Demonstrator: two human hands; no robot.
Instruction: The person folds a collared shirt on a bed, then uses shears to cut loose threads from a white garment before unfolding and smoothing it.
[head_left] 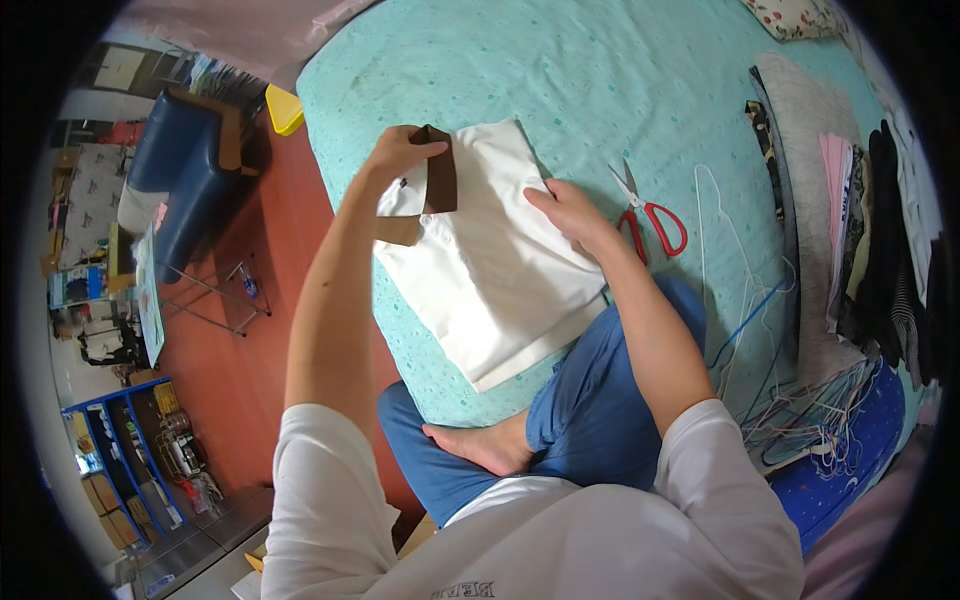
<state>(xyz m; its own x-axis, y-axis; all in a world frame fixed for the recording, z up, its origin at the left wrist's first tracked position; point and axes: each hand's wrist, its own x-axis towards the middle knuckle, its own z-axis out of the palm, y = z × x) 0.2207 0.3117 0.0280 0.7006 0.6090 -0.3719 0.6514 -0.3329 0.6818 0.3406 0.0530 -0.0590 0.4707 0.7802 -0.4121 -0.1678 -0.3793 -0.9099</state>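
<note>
A white shirt with a brown collar lies folded into a rough rectangle on the bed in front of me. The collar points to the left and away from me. My left hand pinches the collar at its far end, thumb on top. At the shirt's right edge, my right hand is closed on the cloth with its thumb on the upper side; its other fingers are partly hidden. Red-handled scissors rest just right of that hand, blades partly apart.
A turquoise sheet covers the bed. White wire hangers lie at the right, with a tangled hanger pile nearer me. Folded clothes line the far right. Left of the bed edge are a reddish floor and a blue chair.
</note>
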